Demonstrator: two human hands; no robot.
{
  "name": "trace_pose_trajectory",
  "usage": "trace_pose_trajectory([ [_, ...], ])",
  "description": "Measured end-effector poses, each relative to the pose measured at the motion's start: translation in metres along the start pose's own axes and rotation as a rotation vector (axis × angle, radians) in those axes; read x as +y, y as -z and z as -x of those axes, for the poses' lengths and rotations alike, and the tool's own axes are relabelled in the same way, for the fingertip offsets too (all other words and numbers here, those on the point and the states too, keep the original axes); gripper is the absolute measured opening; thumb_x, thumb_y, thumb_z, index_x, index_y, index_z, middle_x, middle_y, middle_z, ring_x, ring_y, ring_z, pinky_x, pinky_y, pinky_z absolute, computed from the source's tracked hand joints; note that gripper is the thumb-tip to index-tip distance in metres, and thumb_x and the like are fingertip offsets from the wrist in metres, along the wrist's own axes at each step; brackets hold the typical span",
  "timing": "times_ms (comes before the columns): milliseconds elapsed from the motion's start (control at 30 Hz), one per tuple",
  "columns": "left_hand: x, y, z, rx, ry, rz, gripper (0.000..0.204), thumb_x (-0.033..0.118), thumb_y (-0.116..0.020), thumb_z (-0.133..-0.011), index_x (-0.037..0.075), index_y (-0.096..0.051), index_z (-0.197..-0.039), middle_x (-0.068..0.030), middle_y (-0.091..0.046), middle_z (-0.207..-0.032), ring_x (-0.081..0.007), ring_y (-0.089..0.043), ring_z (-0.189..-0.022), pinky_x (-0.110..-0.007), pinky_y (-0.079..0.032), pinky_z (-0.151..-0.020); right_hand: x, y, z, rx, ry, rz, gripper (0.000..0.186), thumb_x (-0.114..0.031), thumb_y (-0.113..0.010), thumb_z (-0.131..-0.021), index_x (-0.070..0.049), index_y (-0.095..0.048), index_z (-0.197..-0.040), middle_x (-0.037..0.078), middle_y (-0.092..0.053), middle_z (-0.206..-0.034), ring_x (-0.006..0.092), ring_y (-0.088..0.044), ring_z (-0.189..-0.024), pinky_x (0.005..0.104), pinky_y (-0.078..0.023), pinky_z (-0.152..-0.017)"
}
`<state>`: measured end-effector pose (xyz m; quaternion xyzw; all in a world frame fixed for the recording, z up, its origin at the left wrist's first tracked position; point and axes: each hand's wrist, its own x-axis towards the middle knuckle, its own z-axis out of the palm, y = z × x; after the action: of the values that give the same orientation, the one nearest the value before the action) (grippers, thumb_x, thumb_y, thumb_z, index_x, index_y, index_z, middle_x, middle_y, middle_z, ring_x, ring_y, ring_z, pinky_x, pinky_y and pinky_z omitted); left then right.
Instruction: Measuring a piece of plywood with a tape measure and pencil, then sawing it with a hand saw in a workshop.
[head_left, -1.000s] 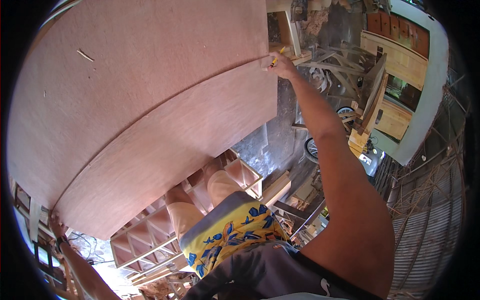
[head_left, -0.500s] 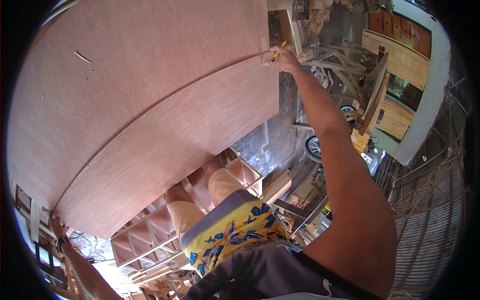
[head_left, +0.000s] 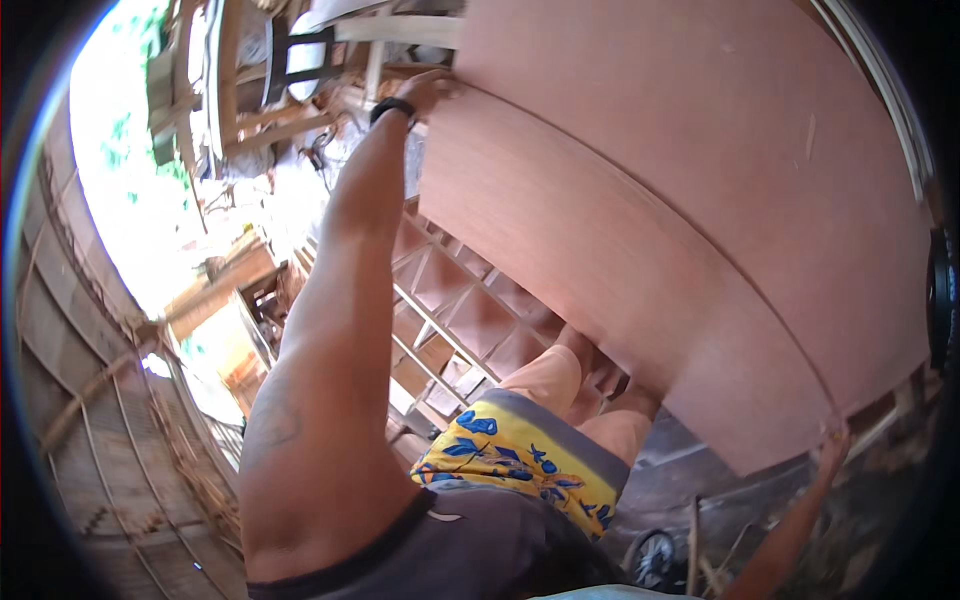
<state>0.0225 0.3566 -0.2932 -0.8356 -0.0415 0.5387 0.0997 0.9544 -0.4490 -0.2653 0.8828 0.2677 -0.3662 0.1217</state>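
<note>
Yellow patterned shorts [head_left: 520,460], narrow board [head_left: 560,230] in front of the legs; left hand [head_left: 428,92] touching its left corner, right hand [head_left: 833,447] at its right end, both grips unclear, cannot tell; larger board [head_left: 720,120] along its far edge

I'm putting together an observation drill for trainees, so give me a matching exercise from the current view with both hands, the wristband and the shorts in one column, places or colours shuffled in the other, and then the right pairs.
Things
1. Wristband
2. Left hand
3. Shorts
4. Right hand

Places or colours
A. At the end of the reddish board toward the picture's lower right
B. Mostly yellow, with a blue pattern
C. Black
D. At the same board's end near the picture's top

Right pairs: 1-C, 2-D, 3-B, 4-A
</note>
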Motion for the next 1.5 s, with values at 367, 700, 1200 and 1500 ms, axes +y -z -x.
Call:
trace_pose_trajectory([
  [367, -0.047, -0.023, 0.028, 0.393, 0.344, 0.846, 0.041, 0.008, -0.066, -0.080, 0.023, -0.072, -0.119, 0.0089, -0.063, -0.138, -0.0172, -0.047, -0.140, -0.029, -0.042, -0.116, -0.019, 0.017, -0.013, 0.008, 0.002, -0.294, 0.061, -0.023, -0.085, -0.081, -0.001, -0.059, -0.132, 0.018, -0.064, -0.119, 0.0303, -0.060, -0.108, 0.0417, -0.049, -0.096],
  [700, -0.027, 0.018, 0.027, 0.337, 0.248, 0.637, 0.055, -0.002, -0.072, -0.079, 0.024, -0.070, -0.127, 0.0082, -0.062, -0.141, -0.0143, -0.054, -0.133, -0.027, -0.054, -0.105, -0.040, 0.034, 0.009, 0.042, -0.031, -0.203, 0.062, -0.017, -0.088, -0.079, 0.000, -0.060, -0.131, 0.012, -0.062, -0.113, 0.0247, -0.057, -0.101, 0.0385, -0.049, -0.091],
  [1200, -0.110, 0.001, 0.114, 0.832, 0.052, 0.264, 0.064, 0.040, -0.089, -0.076, 0.015, -0.069, -0.131, -0.0081, -0.071, -0.117, -0.0203, -0.070, -0.088, -0.037, -0.062, -0.066, -0.055, -0.021, -0.026, 0.032, 0.068, -0.297, 0.063, -0.023, -0.088, -0.080, -0.001, -0.058, -0.132, 0.014, -0.060, -0.114, 0.0254, -0.056, -0.102, 0.0387, -0.049, -0.092],
  [1500, -0.021, 0.073, 0.015, 0.091, 0.696, 1.824, 0.052, 0.021, -0.082, -0.087, 0.018, -0.065, -0.135, -0.0004, -0.066, -0.135, -0.0237, -0.066, -0.118, -0.050, -0.063, -0.092, -0.004, 0.039, 0.009, 0.087, -0.015, -0.145, 0.064, -0.021, -0.089, -0.080, -0.002, -0.058, -0.133, 0.011, -0.059, -0.112, 0.0223, -0.056, -0.099, 0.0368, -0.050, -0.089],
])
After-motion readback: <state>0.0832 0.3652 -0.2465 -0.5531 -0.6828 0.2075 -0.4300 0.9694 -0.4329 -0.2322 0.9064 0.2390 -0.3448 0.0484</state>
